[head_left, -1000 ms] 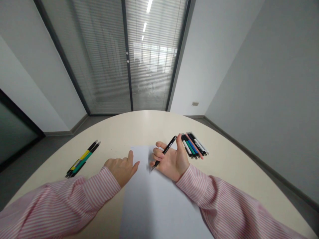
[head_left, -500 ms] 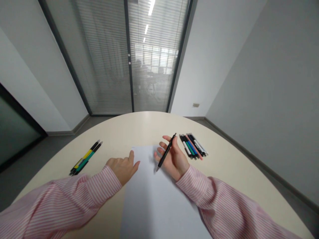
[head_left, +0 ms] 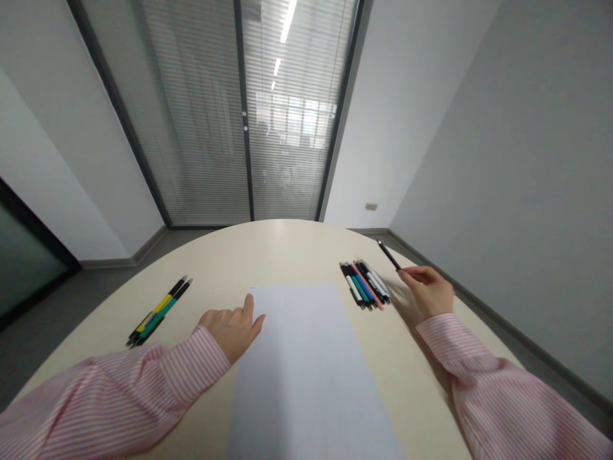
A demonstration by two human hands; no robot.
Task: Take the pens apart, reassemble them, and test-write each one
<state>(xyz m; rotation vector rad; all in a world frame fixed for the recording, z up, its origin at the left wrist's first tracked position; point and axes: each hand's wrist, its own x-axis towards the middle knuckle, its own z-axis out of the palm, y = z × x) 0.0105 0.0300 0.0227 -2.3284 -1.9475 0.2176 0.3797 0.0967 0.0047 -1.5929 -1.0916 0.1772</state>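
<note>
My left hand [head_left: 233, 327] rests at the upper left edge of the white paper [head_left: 311, 370], index finger and thumb apart, holding nothing. To the right, my right hand [head_left: 430, 292] pinches one end of a black pen [head_left: 389, 255], which points up and left above the table. Left of that hand lies a row of several pens [head_left: 364, 284] in white, green, blue, pink and black. On the far left, a yellow and black pen [head_left: 160, 306] lies beside a green and black pen [head_left: 167, 311].
The round cream table [head_left: 282, 249] has its curved edge beyond the paper. A glass partition with blinds [head_left: 201, 128] stands behind it, and a grey wall [head_left: 536, 179] is on the right.
My right hand has moved from over the paper to the right, past the row of pens, with the black pen still held. My left hand has stayed at the paper's edge.
</note>
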